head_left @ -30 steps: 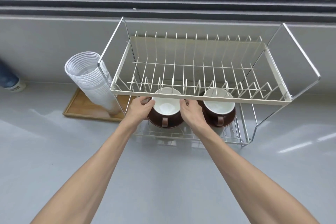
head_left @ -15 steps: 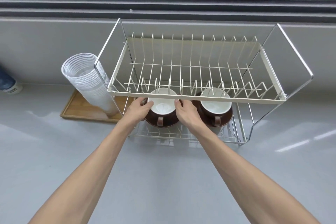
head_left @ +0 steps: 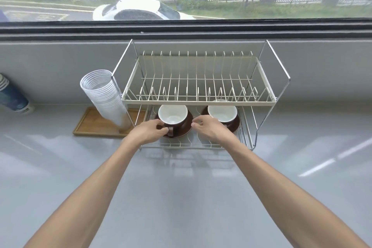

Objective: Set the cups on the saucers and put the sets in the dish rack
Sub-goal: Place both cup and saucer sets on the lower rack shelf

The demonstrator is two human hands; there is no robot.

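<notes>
Two brown cups with white insides stand on brown saucers on the lower tier of the wire dish rack. The left cup sits on its saucer with its handle facing me. The right cup and its saucer stand beside it, partly hidden by my right hand. My left hand has its fingers curled on the left saucer's rim by the handle. Just right of that saucer, my right hand hovers with its fingers apart and touches nothing.
A tilted stack of clear plastic cups stands on a wooden tray just left of the rack. Blue paper cups lie at the far left. The grey wall and window sill run behind the rack, which stands on a grey counter.
Both hands held the left saucer under the upper tier. Now my right hand has let go and drawn back, and my left hand has slid toward the saucer's front edge.
</notes>
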